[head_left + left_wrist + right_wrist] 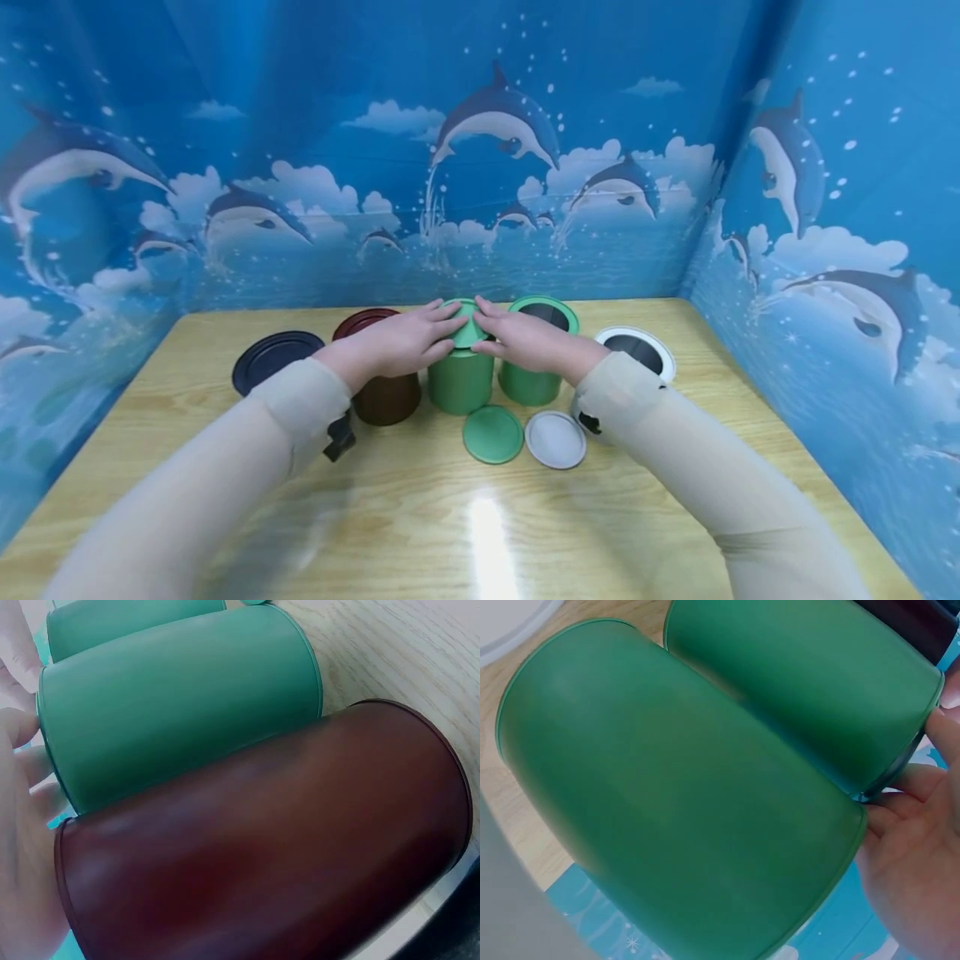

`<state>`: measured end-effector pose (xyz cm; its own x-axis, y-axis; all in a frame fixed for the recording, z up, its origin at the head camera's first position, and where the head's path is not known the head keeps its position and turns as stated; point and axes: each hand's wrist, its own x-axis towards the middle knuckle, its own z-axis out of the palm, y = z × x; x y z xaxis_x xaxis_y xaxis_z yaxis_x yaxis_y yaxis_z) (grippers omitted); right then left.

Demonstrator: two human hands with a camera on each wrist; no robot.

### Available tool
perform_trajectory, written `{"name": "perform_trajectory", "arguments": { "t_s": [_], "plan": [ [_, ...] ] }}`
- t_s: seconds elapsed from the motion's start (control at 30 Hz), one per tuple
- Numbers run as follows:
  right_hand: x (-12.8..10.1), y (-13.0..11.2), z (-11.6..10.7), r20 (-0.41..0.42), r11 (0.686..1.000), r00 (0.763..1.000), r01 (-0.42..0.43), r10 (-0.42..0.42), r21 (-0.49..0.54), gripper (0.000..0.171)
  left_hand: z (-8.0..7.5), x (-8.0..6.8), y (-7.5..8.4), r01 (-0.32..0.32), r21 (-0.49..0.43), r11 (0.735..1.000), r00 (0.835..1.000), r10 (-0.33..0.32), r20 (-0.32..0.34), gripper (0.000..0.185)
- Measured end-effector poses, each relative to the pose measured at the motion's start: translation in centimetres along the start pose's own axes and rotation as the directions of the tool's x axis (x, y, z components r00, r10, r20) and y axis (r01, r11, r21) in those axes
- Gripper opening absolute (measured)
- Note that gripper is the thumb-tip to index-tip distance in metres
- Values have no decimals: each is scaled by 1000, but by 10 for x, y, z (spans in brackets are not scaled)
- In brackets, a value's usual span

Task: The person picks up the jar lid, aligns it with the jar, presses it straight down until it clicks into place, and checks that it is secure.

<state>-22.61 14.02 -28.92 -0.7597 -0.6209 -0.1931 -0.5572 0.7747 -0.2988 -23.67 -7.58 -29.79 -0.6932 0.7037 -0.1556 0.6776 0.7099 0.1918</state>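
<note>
A green canister [461,383] stands upright at the middle of the row, with a green lid [467,321] at its top. From the left, my left hand [401,340] lays outstretched fingers on that lid. My right hand [528,337] touches it from the opposite side, its fingers also extended. In the left wrist view, fingertips of the left hand [26,847] show right at the rim of the green canister [180,712]. The right wrist view has the right hand [922,832] at the rim of the same canister [802,682].
Left of it are a dark red canister [386,402] and a black one [277,360]. Another green canister [529,383], uncovered, stands close on the right, then a white-rimmed one [667,354]. In front lie a green disc lid [492,434] and a white disc lid [555,439].
</note>
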Motion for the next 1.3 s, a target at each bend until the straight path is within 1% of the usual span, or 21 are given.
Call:
{"name": "perform_trajectory", "arguments": {
  "t_s": [0.2, 0.3, 0.53, 0.63, 0.73, 0.87, 0.97, 1.1, 1.2, 1.3],
  "plan": [
    [4, -2, -5, 63, 999, 997, -46, 45, 21, 63, 1, 0, -1, 8, -7, 1000, 1000, -8, 6, 53],
    [5, -3, -6, 74, 998, 996, -59, 58, 19, 63, 1, -1, 0, 10, 0, 1000, 1000, -10, 4, 53],
    [5, -4, -6, 77, 999, 996, -53, 52, 1, 62, 1, -3, 2, 28, 10, 1000, 1000, -28, -12, 54],
    [5, -4, -6, 77, 999, 996, -48, 49, -11, 62, 2, -3, 3, 42, 28, 999, 999, -41, -22, 58],
    [5, -4, -6, 82, 999, 996, -39, 40, -21, 62, 4, -3, 5, 51, 40, 998, 998, -49, -38, 67],
    [4, -4, -5, 87, 999, 995, -39, 42, -35, 63, 9, -3, 8, 47, 80, 996, 997, -41, -71, 78],
    [4, -5, -5, 82, 999, 996, -37, 40, -37, 64, 14, -2, 9, 46, 121, 992, 996, -37, -76, 80],
    [4, -7, -4, 79, 999, 996, -24, 27, -30, 62, 18, -2, 10, 60, 139, 989, 996, -51, -68, 83],
    [5, -7, -4, 82, 999, 996, -21, 24, -30, 61, 19, -1, 11, 64, 157, 986, 996, -53, -73, 83],
    [6, -8, -4, 90, 1000, 996, -15, 17, -24, 62, 19, 0, 11, 54, 177, 983, 996, -39, -82, 83]
  ]
}}
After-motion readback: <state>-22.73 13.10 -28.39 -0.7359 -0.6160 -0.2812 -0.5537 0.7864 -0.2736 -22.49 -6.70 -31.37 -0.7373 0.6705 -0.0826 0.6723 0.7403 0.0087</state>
